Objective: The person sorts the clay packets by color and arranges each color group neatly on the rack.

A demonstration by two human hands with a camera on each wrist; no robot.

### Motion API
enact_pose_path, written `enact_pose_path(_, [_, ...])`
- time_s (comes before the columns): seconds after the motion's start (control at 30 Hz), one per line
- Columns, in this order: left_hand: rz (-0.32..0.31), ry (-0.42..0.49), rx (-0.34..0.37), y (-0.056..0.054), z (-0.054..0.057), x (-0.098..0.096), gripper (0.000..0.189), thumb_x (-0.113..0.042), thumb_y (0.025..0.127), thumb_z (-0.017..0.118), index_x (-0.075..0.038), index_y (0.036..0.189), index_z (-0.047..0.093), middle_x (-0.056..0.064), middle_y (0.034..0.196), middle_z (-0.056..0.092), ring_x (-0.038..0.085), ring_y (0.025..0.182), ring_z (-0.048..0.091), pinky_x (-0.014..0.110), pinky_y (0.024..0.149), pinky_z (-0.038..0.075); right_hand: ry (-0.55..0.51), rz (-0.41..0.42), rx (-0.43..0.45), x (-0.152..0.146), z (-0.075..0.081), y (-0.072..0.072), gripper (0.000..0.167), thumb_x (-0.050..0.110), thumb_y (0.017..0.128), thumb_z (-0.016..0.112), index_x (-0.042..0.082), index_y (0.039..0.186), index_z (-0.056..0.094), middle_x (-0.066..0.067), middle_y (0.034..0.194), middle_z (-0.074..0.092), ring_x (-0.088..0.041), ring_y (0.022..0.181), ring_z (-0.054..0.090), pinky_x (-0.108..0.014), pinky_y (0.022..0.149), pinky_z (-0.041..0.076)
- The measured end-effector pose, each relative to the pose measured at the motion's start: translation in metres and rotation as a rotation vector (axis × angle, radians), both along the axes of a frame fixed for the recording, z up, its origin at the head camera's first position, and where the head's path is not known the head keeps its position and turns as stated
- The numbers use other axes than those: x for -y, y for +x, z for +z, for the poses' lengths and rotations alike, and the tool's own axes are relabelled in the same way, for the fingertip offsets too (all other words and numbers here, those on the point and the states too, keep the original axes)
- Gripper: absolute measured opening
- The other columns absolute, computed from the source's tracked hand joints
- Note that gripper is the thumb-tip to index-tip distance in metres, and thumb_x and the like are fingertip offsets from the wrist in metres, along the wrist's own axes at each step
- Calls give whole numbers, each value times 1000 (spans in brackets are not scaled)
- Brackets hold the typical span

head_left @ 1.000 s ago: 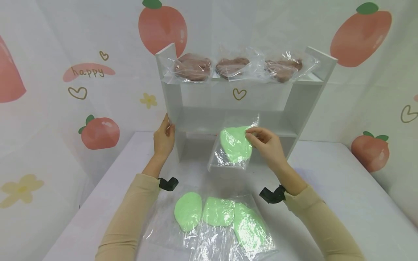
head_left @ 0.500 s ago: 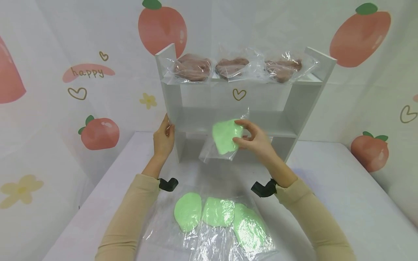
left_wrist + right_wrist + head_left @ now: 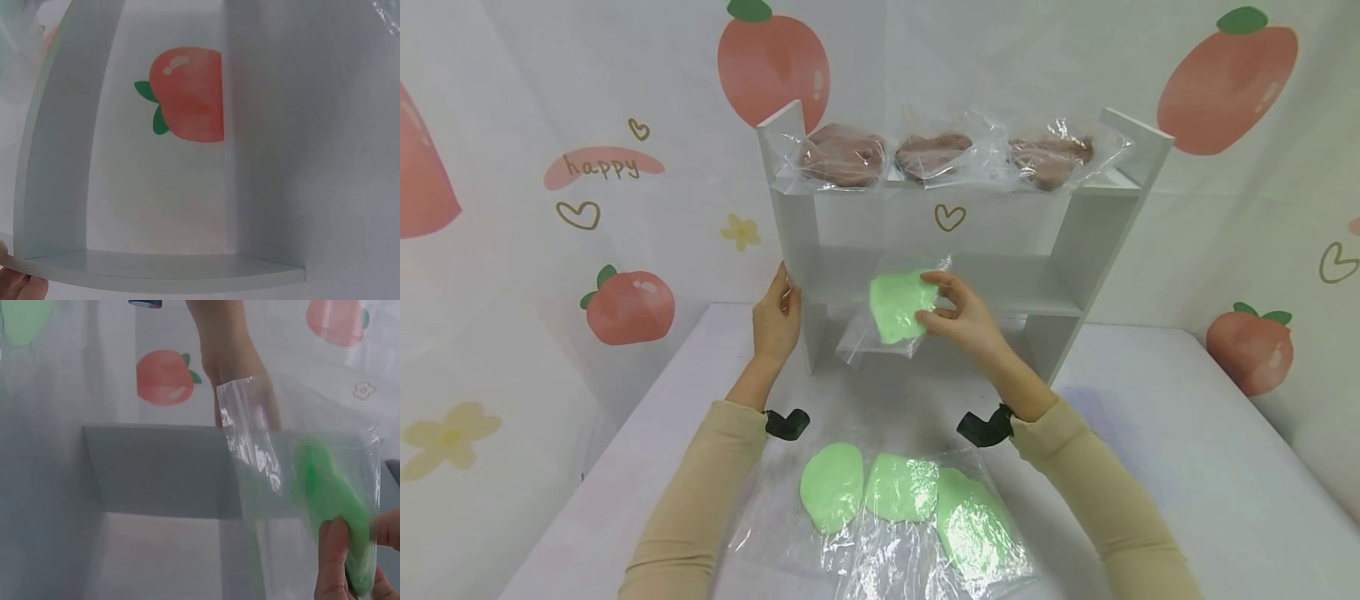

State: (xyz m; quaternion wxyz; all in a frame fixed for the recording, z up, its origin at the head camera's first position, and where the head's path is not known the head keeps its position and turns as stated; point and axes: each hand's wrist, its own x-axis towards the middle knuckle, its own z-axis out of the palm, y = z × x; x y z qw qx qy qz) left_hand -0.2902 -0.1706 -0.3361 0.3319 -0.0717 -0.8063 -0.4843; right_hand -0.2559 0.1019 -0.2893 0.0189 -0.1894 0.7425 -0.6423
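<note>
My right hand (image 3: 966,321) pinches a clear plastic bag (image 3: 857,337) with a flattened light green piece of dough-like stuff (image 3: 895,304) inside, thumb and fingers at its right side. It hangs in front of the middle board of a white shelf unit (image 3: 1030,287). In the right wrist view the bagged green piece (image 3: 340,503) bends between thumb and fingers (image 3: 334,556). My left hand (image 3: 777,321) holds the shelf's left side panel (image 3: 797,242) at its edge. At the corner of the left wrist view, its fingers (image 3: 28,289) show against that panel.
Several green pieces in clear bags lie on the white table (image 3: 1150,433): a left one (image 3: 832,487), a middle one (image 3: 901,487) and a right one (image 3: 973,525). Along the shelf's top board sit three bagged brown lumps (image 3: 842,156). A printed fruit cloth (image 3: 662,50) hangs behind.
My right hand has carried the bagged green piece leftward and slightly up, with the fingers now further over the green piece. The left hand has stayed at the shelf's side panel.
</note>
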Motion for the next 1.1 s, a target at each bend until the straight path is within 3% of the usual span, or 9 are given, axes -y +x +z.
enact_pose_path(0.2, [9,-17,-26,0,-1,0,45,-4,95,50,3,138,41,34,120,57,43,107,60,48,87,55,37,-19,0,6,-1,-8,54,8,86,64,12,135,43,-8,141,42,-12,92,64,-26,78,57])
enact_pose_path(0.43, [7,-24,-21,1,1,0,45,-3,95,49,2,139,40,34,122,55,44,108,59,49,87,54,47,-40,22,16,1,-18,50,13,86,64,14,133,46,-7,142,41,-28,111,60,-42,92,55])
enact_pose_path(0.63, [10,-31,-22,1,1,0,45,-4,95,49,4,138,40,34,123,54,45,108,59,48,88,54,43,-43,32,26,3,-27,45,16,88,64,14,131,50,-9,139,45,-28,116,56,-34,89,56])
enact_pose_path(1.0, [3,-18,-17,0,0,0,45,-4,95,50,2,138,41,32,125,54,43,108,60,48,89,54,78,-64,56,43,8,-36,41,17,91,60,17,131,50,-12,145,42,-27,127,50,-34,84,58])
enact_pose_path(1.1, [1,-17,-19,-1,0,1,45,-4,95,50,2,138,41,32,126,53,43,110,59,48,89,54,91,-54,77,46,10,-38,43,18,91,60,17,132,48,-13,145,41,-27,123,53,-33,85,58])
